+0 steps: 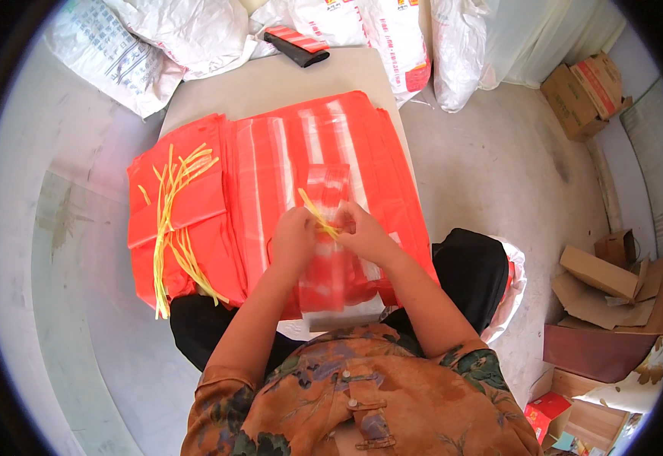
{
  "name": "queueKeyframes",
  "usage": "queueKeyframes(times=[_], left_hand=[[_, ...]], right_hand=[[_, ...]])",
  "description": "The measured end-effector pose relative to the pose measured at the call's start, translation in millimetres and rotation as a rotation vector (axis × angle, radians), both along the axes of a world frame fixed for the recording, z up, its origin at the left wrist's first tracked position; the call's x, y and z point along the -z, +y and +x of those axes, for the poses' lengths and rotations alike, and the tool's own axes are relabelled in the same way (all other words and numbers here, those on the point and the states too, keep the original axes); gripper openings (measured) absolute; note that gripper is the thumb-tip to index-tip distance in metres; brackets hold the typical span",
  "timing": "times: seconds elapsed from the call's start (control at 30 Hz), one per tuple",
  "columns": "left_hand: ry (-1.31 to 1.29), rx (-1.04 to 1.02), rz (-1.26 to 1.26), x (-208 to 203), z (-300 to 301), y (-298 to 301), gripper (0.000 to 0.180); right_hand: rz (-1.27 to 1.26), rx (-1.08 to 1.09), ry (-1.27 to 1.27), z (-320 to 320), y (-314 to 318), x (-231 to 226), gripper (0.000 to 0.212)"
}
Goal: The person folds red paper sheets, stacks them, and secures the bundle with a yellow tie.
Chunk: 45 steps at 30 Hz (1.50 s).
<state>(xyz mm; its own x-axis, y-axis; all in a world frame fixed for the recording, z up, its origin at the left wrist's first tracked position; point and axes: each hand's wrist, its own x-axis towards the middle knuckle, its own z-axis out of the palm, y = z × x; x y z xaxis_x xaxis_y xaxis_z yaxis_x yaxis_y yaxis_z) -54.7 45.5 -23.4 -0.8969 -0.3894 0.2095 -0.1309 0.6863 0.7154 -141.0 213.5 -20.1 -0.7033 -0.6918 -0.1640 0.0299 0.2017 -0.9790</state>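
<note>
While the right hand pinches the tie and the left hand, grip unclear, curls beside it, the bundle runs near-to-far between them.

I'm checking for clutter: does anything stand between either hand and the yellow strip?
Nothing visible does: the left hand and right hand are both at the yellow strip, over the striped red plastic stack.

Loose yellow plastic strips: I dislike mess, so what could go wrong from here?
The loose yellow plastic strips lie across the red plastic stack, ends reaching its near edge, so might slide off. The narrow yellow strip at the left hand and right hand has a free end, so could slip.
</note>
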Motion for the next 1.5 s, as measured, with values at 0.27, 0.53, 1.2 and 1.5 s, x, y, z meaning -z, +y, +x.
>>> queueKeyframes(times=[0.27,0.53,1.2,1.5], left_hand=[[0.051,-0.089,-0.046,1,-4,-2,0.011],[-0.151,0.055,-0.051,-17,43,5,0.039],[-0.305,0.111,1.138,-1,55,8,0.075],[-0.156,0.08,1.184,42,52,15,0.067]], right_hand=[[-0.01,0.007,0.033,1,15,23,0.025],[0.033,-0.001,0.129,22,7,-11,0.05],[-0.39,0.454,-0.093,3,-25,-25,0.077],[0.4,-0.021,1.032,-13,-32,14,0.061]])
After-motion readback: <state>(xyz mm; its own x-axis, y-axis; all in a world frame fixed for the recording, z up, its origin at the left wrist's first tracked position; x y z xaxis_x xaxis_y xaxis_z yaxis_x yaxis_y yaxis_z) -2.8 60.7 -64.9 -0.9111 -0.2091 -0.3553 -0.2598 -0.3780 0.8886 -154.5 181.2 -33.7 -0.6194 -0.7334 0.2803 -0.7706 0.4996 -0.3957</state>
